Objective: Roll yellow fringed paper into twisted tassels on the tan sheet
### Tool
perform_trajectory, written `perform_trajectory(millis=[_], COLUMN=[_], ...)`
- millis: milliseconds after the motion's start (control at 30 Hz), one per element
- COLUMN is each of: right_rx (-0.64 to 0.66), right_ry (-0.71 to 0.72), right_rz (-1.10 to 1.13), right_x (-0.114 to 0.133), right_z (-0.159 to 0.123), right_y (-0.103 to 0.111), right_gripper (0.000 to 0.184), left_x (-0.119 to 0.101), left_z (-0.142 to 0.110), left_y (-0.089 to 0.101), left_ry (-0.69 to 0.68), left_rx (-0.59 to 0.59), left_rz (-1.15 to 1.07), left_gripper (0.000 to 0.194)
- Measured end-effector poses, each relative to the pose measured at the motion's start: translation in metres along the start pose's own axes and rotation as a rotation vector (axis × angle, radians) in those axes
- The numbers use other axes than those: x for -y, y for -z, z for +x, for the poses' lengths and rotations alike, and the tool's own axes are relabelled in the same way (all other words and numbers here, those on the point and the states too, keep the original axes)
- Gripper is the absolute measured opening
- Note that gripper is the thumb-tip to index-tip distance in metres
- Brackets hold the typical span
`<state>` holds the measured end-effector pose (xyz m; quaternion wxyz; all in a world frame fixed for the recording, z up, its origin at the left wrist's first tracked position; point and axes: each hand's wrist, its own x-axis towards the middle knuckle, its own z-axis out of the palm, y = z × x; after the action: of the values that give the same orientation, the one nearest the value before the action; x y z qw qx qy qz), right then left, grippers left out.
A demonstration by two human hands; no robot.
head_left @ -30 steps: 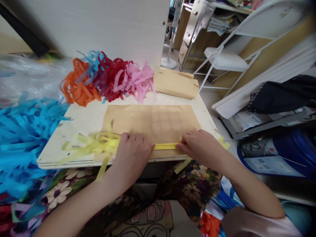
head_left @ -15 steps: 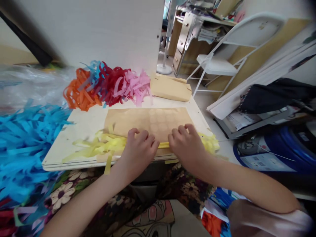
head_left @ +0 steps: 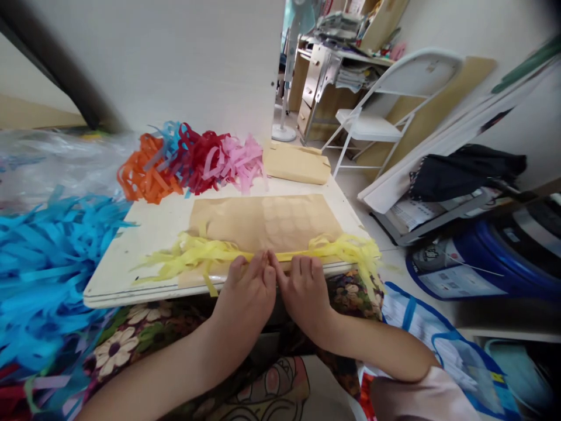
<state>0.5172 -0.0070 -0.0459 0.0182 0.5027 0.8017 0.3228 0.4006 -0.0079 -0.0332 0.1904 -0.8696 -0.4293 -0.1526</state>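
Observation:
A long yellow fringed paper strip [head_left: 205, 252] lies across the near edge of a small white table [head_left: 144, 234], over a brown paper sheet [head_left: 267, 219]. My left hand [head_left: 248, 292] and my right hand [head_left: 304, 289] sit side by side at the strip's middle, fingers curled and pressing on its folded band. Loose yellow fringes spread out to the left and hang off the right end [head_left: 359, 251].
Orange, red and pink fringe bundles [head_left: 193, 158] lie at the table's back, beside a folded brown paper bag [head_left: 295, 164]. A blue fringe pile [head_left: 44, 257] fills the left. A white folding chair [head_left: 385, 111] and blue containers [head_left: 477, 257] stand on the right.
My right hand slid left along the yellow strip until it met my left hand at the middle. The fringe at the right end is now uncovered. The camera tilted upward.

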Motion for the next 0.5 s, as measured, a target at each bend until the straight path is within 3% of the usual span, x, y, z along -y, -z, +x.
perform_trajectory(millis=[300,500], right_rx=[-0.191,-0.052], right_ry=[-0.069,-0.056], right_rz=[0.069,0.284], right_x=[-0.036,-0.051], right_z=[-0.021,-0.021], right_y=[-0.028,-0.027], right_gripper=[0.033,0.035], left_x=[-0.003,0.002], left_z=[0.007,0.014], left_y=[-0.001,-0.009], left_ry=[0.116,0.136], left_rx=[-0.011,-0.022], left_rz=[-0.065,-0.087], left_gripper=[0.026,0.014])
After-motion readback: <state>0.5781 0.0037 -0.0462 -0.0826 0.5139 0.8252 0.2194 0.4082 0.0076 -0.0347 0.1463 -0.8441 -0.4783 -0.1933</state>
